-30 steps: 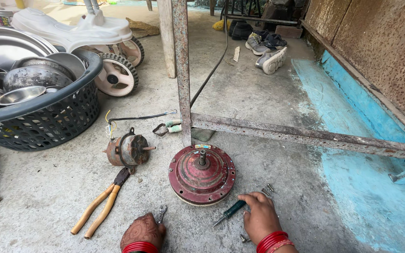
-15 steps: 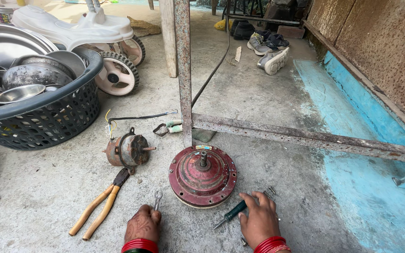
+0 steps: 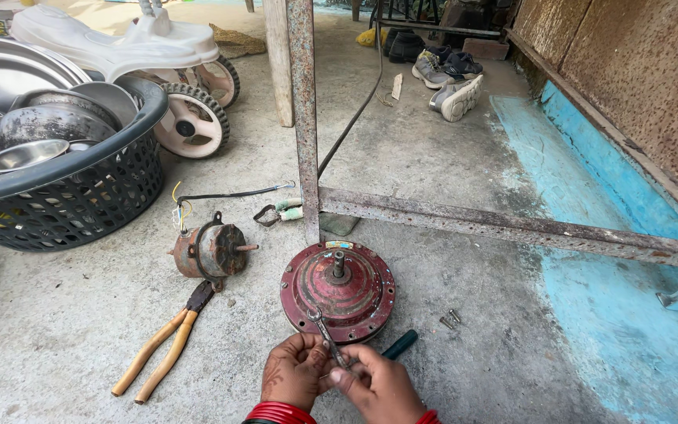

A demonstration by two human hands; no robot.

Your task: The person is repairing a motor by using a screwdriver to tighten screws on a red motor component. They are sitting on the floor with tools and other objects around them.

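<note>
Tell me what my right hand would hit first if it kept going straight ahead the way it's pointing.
Probably the red motor housing. The right hand points forward and slightly left, holding a small spanner whose head already sits at the housing's near rim. Depth is hard to judge.

Bare floor right (loose screws [image 3: 450, 318])

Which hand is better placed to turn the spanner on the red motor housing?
Probably right: the right hand grips the spanner shaft, its head on the red motor housing rim. The left hand only steadies it.
</note>
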